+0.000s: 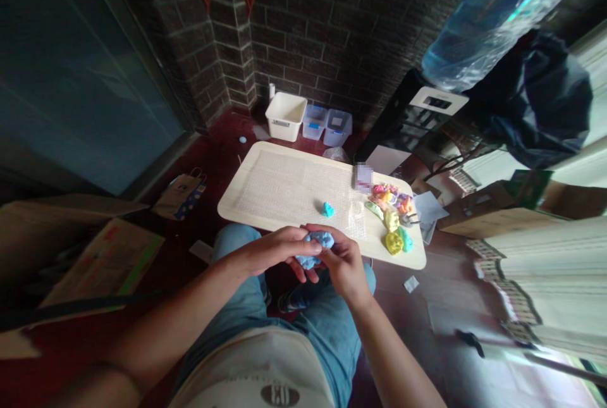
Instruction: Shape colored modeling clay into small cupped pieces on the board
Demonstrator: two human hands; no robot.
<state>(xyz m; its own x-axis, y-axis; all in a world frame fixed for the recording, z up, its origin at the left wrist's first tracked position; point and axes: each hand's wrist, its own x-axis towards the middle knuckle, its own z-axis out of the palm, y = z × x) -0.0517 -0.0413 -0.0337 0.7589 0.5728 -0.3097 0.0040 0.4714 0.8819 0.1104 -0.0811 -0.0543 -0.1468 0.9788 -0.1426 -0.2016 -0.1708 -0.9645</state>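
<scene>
A lump of blue modelling clay (pixel 309 260) is held between both hands, above my lap and just short of the table's near edge. My left hand (pixel 283 247) wraps it from the left, thumb pressed on top. From the right, my right hand (pixel 342 261) grips the same lump, its thumb also on the clay. Some fingers are hidden beneath it. Beyond the hands, a small turquoise clay piece (pixel 327 209) rests on the bubble-wrap sheet (pixel 289 183) that covers much of the cream table (pixel 232 202).
At the table's right end lie yellow clay (pixel 393 242), green clay (pixel 406 239) and several multicoloured lumps (pixel 391 194). A white bin (pixel 286 116) and two clear boxes (pixel 336 128) stand by the brick wall. Right of them is a water dispenser (pixel 439 101); a paper bag (pixel 180 196) sits left.
</scene>
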